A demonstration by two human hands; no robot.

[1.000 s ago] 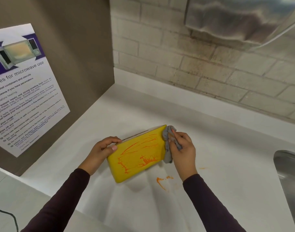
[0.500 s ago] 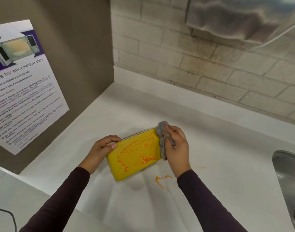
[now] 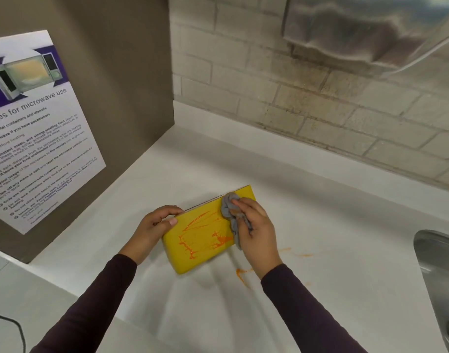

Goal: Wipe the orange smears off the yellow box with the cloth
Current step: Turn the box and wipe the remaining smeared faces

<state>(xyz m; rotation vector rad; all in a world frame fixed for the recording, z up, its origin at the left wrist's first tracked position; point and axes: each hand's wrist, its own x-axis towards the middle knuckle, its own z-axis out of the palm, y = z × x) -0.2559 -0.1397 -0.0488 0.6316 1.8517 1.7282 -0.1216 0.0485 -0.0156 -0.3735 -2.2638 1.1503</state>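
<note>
Two hands, left hand (image 3: 154,225) gripping yellow box (image 3: 201,242), right hand (image 3: 258,231) clutching cloth (image 3: 228,207) on it

- White counter (image 3: 320,212), orange stains (image 3: 241,275) on it.
- Microwave-use poster (image 3: 37,128) on brown panel (image 3: 121,72), left.
- Brick wall (image 3: 269,85) behind; metal dispenser (image 3: 358,26) on it.
- Steel sink (image 3: 437,263), right edge.
- Black cable (image 3: 12,327), lower left.

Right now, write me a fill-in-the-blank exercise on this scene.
1. The right hand presses a grey ____ onto the box.
2. The left hand grips the box, whose smears are ____.
3. The notice on the left gives rules for ____ use.
4. At the right edge is a metal ____.
Missing words: cloth, orange, microwave, sink.
</note>
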